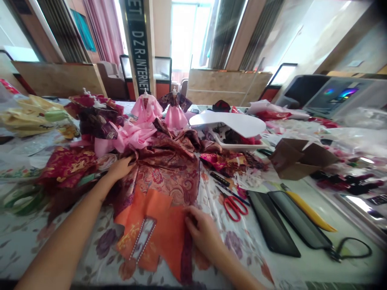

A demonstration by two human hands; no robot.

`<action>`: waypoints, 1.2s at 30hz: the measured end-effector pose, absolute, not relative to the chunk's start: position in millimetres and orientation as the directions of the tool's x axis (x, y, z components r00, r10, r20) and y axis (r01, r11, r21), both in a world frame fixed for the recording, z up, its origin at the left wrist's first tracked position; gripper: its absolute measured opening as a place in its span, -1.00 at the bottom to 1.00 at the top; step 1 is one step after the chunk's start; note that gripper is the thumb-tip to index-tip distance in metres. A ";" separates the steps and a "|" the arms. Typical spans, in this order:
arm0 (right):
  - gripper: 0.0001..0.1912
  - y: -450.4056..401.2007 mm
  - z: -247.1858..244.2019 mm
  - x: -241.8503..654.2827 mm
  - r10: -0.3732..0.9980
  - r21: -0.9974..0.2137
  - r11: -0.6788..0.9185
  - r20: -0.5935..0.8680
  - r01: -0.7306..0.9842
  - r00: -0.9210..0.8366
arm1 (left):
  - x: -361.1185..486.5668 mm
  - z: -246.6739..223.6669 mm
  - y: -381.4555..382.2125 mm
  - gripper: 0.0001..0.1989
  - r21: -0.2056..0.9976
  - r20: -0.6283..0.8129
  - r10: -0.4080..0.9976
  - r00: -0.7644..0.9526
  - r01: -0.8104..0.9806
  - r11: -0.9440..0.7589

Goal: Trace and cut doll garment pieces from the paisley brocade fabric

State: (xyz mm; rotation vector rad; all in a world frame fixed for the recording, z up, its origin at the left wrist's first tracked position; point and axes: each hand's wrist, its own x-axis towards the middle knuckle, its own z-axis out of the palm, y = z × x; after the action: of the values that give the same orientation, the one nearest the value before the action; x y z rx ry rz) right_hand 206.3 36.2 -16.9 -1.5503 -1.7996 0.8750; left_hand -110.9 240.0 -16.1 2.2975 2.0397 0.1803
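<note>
Orange cloth point(169, 225) is lying on the tabletop point(238, 276), partly touching the patterned brocade point(173, 183); I am judging it light, soft and perhaps slippery, its dark border point(186, 262) offering the best hold; the right hand point(206, 233) is resting curled there, the left hand point(121, 168) at the brocade; folds are hiding the left fingertips; whether either is pinching, I cannot tell.

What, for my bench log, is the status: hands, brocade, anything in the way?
Left hand at paisley brocade, left edge. Right hand at orange cloth, right edge. Brocade spread, far end rumpled. Red-handled scissors nearby, off both fabrics.
</note>
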 end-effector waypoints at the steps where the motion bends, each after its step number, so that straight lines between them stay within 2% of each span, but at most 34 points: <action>1: -0.72 36.1 -16.9 199.9 0.989 -0.807 0.102 0.019 0.581 -0.148 | -110.2 -16.7 243.5 -0.52 0.123 0.042 0.988 0.146 0.981 -0.151; 7: -0.74 35.4 -18.4 204.1 0.993 -0.848 0.057 -0.008 0.527 -0.120 | -104.3 -21.1 255.0 -0.53 0.118 0.060 0.966 0.253 0.959 -0.259; 10: -0.74 28.6 -9.4 221.0 0.977 -0.786 0.044 -0.094 0.617 -0.190 | -94.2 -21.9 265.4 -0.53 0.122 0.073 0.946 0.315 0.939 -0.322; 13: -0.75 33.6 15.9 233.6 0.960 -0.579 0.087 -0.170 0.811 -0.224 | -76.8 -20.5 281.0 -0.53 0.124 0.073 0.909 0.409 0.901 -0.416; 14: -0.72 41.8 27.7 236.1 0.971 -0.478 0.107 -0.140 0.872 -0.196 | -70.2 -19.7 286.3 -0.53 0.122 0.069 0.892 0.447 0.883 -0.452; 15: -0.66 54.2 40.2 237.3 0.987 -0.376 0.117 -0.058 0.919 -0.149 | -63.8 -18.8 291.1 -0.54 0.118 0.065 0.873 0.484 0.865 -0.488; 17: -0.65 91.3 64.2 235.2 0.976 -0.206 0.192 0.144 0.960 -0.164 | -52.8 -17.3 298.3 -0.54 0.107 0.056 0.837 0.544 0.831 -0.546; 18: -0.65 114.8 73.8 231.7 0.946 -0.119 0.260 0.231 0.958 -0.228 | -48.9 -16.7 300.5 -0.54 0.099 0.053 0.824 0.564 0.818 -0.566; 20: -0.58 166.6 84.9 220.2 0.827 0.016 0.498 0.291 0.867 -0.481 | -45.1 -15.7 302.0 -0.53 0.085 0.050 0.807 0.589 0.803 -0.591; 21: -0.54 192.2 85.8 213.1 0.747 0.081 0.612 0.266 0.787 -0.609 | -45.0 -15.3 301.6 -0.53 0.079 0.049 0.801 0.597 0.797 -0.599; 23: -0.47 236.8 79.4 199.9 0.688 0.150 0.689 0.170 0.709 -0.705 | -47.2 -14.9 299.7 -0.53 0.067 0.046 0.792 0.608 0.790 -0.610; 25: -0.36 268.6 66.1 192.8 0.757 0.139 0.645 0.023 0.752 -0.653 | -50.6 -14.8 298.6 -0.52 0.053 0.040 0.792 0.609 0.790 -0.611; 27: -0.33 286.6 50.7 194.3 0.801 0.127 0.596 -0.030 0.793 -0.597 | -53.5 -14.9 300.2 -0.52 0.036 0.034 0.799 0.601 0.798 -0.602; 33: -0.60 291.6 16.3 209.3 0.947 0.107 0.321 -0.047 0.941 -0.317 | -50.3 -12.0 324.3 -0.51 0.004 0.037 0.826 0.562 0.827 -0.563; 36: -0.66 291.4 8.7 206.1 0.986 0.106 0.164 -0.059 0.981 -0.158 | -40.3 -9.2 339.4 -0.53 0.005 0.049 0.820 0.570 0.821 -0.571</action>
State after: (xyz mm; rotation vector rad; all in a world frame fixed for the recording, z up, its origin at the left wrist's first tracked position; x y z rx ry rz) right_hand 206.1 291.4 8.7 -2.1077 -2.4806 -0.0697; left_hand -40.3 339.4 -9.2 2.7992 1.4638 0.0724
